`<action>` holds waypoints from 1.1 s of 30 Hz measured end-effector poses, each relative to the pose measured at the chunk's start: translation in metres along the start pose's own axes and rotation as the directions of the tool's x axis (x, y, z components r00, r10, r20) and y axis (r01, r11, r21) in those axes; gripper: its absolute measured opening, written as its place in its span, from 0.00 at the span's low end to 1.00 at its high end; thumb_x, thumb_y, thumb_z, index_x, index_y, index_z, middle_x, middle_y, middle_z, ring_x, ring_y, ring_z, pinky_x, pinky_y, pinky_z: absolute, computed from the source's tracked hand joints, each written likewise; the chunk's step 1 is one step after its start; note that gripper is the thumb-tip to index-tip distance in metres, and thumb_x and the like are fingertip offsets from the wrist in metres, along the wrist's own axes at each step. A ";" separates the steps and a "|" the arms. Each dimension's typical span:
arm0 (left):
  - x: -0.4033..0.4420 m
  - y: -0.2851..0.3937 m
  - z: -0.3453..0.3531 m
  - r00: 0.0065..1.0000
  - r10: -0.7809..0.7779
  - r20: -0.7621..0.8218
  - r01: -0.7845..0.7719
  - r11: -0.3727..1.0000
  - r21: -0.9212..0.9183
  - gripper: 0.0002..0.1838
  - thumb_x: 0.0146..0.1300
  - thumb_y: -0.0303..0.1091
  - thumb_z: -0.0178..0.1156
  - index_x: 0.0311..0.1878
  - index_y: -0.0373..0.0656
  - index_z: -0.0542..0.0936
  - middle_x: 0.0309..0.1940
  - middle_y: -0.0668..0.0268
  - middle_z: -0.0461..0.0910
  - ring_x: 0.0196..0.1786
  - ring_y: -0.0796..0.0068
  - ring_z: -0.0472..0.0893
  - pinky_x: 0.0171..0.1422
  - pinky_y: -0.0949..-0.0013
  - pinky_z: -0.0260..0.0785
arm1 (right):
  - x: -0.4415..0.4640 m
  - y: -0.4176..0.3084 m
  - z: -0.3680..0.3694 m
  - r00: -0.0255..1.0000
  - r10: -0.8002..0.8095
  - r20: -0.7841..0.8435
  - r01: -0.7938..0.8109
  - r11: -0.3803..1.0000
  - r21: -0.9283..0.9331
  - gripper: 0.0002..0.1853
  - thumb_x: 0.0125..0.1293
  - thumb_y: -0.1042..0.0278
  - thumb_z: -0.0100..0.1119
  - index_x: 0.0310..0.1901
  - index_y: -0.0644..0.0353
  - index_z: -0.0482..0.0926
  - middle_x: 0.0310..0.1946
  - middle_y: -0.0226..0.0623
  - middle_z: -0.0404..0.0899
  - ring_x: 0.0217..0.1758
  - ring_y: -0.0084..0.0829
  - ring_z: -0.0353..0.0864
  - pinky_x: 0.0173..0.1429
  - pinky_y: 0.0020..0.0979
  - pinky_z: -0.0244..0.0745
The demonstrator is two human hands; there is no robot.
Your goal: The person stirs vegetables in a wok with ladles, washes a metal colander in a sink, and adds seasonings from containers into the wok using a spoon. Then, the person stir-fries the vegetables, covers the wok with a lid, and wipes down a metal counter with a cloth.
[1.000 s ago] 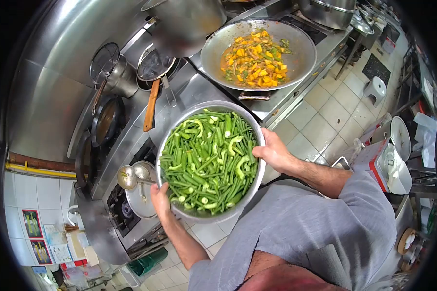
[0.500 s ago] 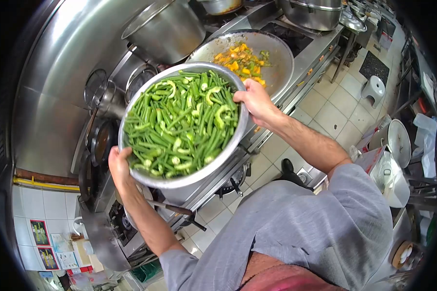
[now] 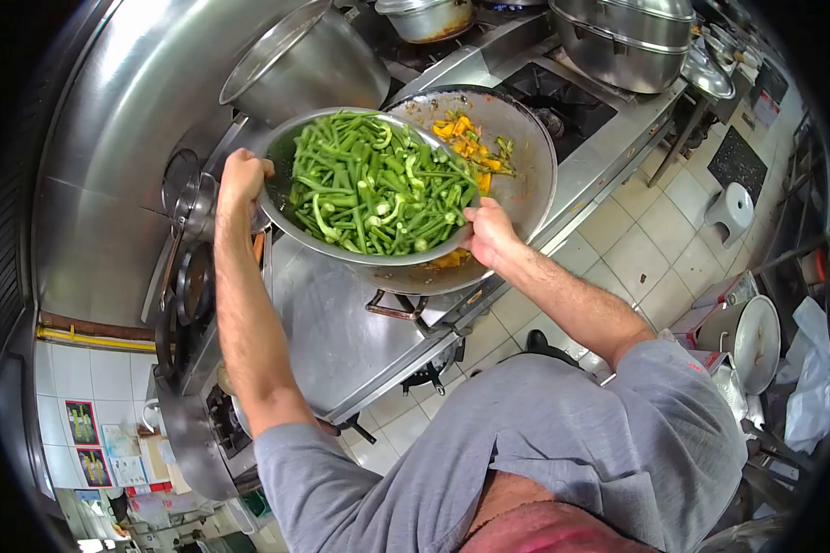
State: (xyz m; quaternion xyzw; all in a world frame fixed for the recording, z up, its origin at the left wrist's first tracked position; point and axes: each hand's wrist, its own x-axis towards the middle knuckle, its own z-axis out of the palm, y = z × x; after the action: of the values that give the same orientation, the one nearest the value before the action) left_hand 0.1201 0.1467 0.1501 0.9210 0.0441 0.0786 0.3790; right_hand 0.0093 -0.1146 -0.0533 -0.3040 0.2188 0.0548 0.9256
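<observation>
Between my two hands is a wide metal basin (image 3: 355,257) heaped with cut green beans (image 3: 369,184), with curved strips that look like green pepper among them. My left hand (image 3: 243,175) is closed on the raised left rim. At the lower right rim, my right hand (image 3: 493,233) grips the basin near the wok's edge. The basin tilts down to the right over part of a large wok (image 3: 533,184), and its contents lie away from the left wall. Orange and green cooked vegetables (image 3: 461,134) show inside the wok.
A tall steel pot (image 3: 318,74) stands behind the basin. More lidded pots (image 3: 622,46) sit along the stove, beside a burner (image 3: 549,120). In front of me is a steel counter (image 3: 318,313). A white stool (image 3: 730,210) and a black mat (image 3: 737,158) are on the tiled floor.
The basin has moved up and right, away from me, and now tips rightward over the wok. My left hand has risen along with its rim. The beans have shifted off the left wall.
</observation>
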 end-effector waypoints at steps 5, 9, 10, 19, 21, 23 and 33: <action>-0.007 0.010 0.017 0.987 -0.158 0.001 0.157 0.982 0.104 0.08 0.40 0.21 0.55 0.27 0.35 0.72 0.17 0.65 0.68 0.14 0.75 0.66 0.16 0.70 0.58 | 0.047 -0.027 -0.023 0.995 0.049 0.084 -0.048 0.999 -0.008 0.10 0.61 0.80 0.38 0.44 0.65 0.64 0.36 0.41 0.72 0.31 0.36 0.77 0.33 0.45 0.79; 0.027 -0.009 0.023 1.000 0.008 -0.028 -0.007 0.999 0.036 0.07 0.42 0.25 0.56 0.27 0.37 0.71 0.15 0.68 0.66 0.13 0.77 0.63 0.13 0.72 0.50 | 0.013 0.000 0.000 0.992 0.123 -0.011 -0.122 0.990 0.066 0.10 0.60 0.78 0.39 0.44 0.62 0.62 0.35 0.38 0.66 0.33 0.35 0.72 0.31 0.43 0.78; 0.031 -0.004 0.018 1.000 -0.024 0.005 0.023 0.996 0.088 0.07 0.41 0.25 0.56 0.28 0.37 0.71 0.16 0.67 0.67 0.15 0.78 0.65 0.14 0.73 0.50 | 0.018 0.001 0.000 0.987 0.158 -0.012 -0.156 0.982 0.108 0.10 0.60 0.78 0.39 0.44 0.62 0.62 0.34 0.38 0.66 0.31 0.34 0.72 0.29 0.41 0.77; 0.024 0.026 0.001 0.998 -0.043 0.034 0.040 0.994 0.097 0.08 0.42 0.25 0.55 0.29 0.36 0.71 0.17 0.68 0.66 0.15 0.78 0.64 0.15 0.74 0.52 | 0.006 0.024 0.027 0.990 0.142 -0.013 -0.138 0.975 0.175 0.10 0.62 0.78 0.36 0.44 0.60 0.64 0.39 0.40 0.71 0.32 0.33 0.75 0.24 0.37 0.73; 0.025 0.030 -0.003 0.997 -0.068 0.032 0.066 0.997 0.050 0.08 0.42 0.25 0.55 0.29 0.36 0.71 0.16 0.68 0.65 0.14 0.80 0.62 0.14 0.74 0.50 | 0.023 0.022 0.014 0.962 0.267 0.060 -0.273 0.947 0.168 0.07 0.62 0.79 0.37 0.39 0.63 0.67 0.32 0.40 0.73 0.28 0.32 0.75 0.24 0.35 0.73; 0.029 0.028 -0.011 0.989 -0.134 0.070 0.129 0.989 0.070 0.08 0.42 0.24 0.55 0.28 0.35 0.71 0.16 0.68 0.65 0.14 0.80 0.62 0.13 0.73 0.49 | 0.045 0.018 -0.005 0.941 0.250 0.227 -0.286 0.948 0.140 0.07 0.62 0.78 0.37 0.35 0.64 0.69 0.26 0.38 0.72 0.24 0.29 0.74 0.23 0.30 0.73; 0.016 0.060 -0.014 0.990 -0.127 0.058 0.117 0.982 0.145 0.06 0.43 0.25 0.53 0.28 0.39 0.71 0.16 0.71 0.66 0.13 0.83 0.63 0.13 0.77 0.48 | 0.044 0.035 0.009 0.980 0.171 0.097 -0.179 0.981 0.077 0.07 0.62 0.76 0.37 0.39 0.62 0.67 0.32 0.38 0.73 0.28 0.31 0.74 0.35 0.43 0.77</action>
State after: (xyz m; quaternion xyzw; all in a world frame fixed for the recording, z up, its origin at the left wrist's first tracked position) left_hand 0.1349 0.1159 0.2035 0.9432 0.0931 0.0209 0.3182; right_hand 0.0437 -0.0822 -0.0850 -0.2411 0.2049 0.1402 0.9382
